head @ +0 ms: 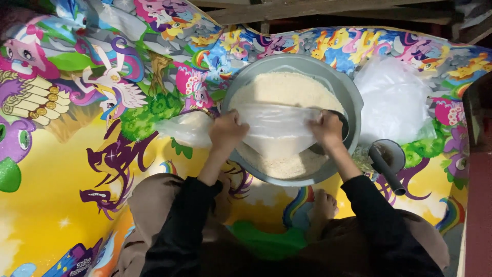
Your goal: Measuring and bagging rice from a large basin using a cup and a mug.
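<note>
1. A clear plastic bag (274,128) is held stretched over a large grey metal basin (353,102), gripped at both of its upper corners.
2. The left hand (226,132) is closed on the bag's left corner; its fingers (233,123) are curled tightly around the gathered plastic, with no gap seen between them.
3. The right hand (327,131) is closed on the bag's right corner, the plastic being pinched under its bent fingers (323,120).
4. Between the two sets of fingers the mouth of the bag is drawn taut, and below them the bag hangs to a point partly filled with white grain (284,90).
5. Beyond the fingertips, the rest of the basin is seen filled with the same pale grain.
6. Just under the right hand's fingers, a dark rounded object is partly hidden at the basin's rim; what it is cannot be told.
7. Outward from the left hand's fingers, another filled clear bag (187,128) lies on the colourful cartoon mat (61,169).
8. Outward from the right hand's fingers, a heap of empty clear bags (394,100) is seen, and nearer the person a grey scoop with a tube handle (387,161) rests on the mat.
</note>
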